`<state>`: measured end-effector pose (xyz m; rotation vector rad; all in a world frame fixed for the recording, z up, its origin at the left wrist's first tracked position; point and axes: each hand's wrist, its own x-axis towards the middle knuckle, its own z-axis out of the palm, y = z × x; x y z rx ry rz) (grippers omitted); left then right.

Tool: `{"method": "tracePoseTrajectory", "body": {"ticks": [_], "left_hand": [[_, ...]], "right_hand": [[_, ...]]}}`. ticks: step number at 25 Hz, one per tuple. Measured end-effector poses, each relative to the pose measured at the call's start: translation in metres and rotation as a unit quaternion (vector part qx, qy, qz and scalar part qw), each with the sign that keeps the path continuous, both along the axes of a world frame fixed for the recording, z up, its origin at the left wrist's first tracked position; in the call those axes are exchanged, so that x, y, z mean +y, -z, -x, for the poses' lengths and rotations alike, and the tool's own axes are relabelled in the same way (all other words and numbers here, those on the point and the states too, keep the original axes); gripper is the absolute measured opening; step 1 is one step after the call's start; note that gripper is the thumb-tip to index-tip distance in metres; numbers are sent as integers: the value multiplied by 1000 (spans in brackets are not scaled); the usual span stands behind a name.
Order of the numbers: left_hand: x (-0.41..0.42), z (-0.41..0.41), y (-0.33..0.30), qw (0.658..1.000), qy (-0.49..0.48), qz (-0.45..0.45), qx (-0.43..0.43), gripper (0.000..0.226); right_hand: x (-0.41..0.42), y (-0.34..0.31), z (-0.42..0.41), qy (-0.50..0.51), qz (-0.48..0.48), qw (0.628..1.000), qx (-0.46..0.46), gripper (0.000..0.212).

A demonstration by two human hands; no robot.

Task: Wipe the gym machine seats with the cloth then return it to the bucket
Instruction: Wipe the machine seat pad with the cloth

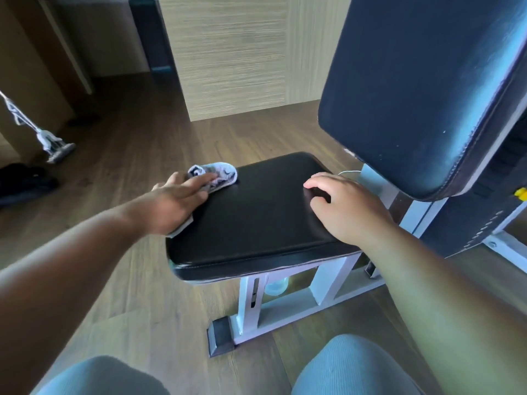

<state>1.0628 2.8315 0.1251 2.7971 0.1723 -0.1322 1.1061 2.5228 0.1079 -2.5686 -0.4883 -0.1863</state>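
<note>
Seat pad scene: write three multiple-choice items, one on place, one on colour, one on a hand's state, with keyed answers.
1. Where does the cloth lie?
A. on the floor
B. at the seat's far left corner
C. on the backrest

2. What colour is the seat?
A. black
B. red
C. white

3. How is the left hand placed?
A. hanging free
B. gripping the frame
C. flat on the cloth

Answers: B, the cloth rests at the pad's far left edge; A, the pad is glossy black; C, straight fingers press the cloth down.
</note>
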Motion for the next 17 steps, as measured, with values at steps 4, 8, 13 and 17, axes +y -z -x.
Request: {"method": "tracePoseTrajectory", "body": {"ticks": [4,8,13,17], "left_hand": [[-35,28,0,994,71,-82,-30,51],[-100,-4,-5,980,153,-121,50,70],[-97,42,5,963,190,-188,-28,98],[-39,95,17,962,103,-236,-85,116]], "right_hand": [[4,0,-1,2,14,1000,-3,27],[2,0,0,14,18,1000,-5,29],[-3,0,5,3,10,1000,12,38],[-3,-1,7,-1,28,999,26,40]]}}
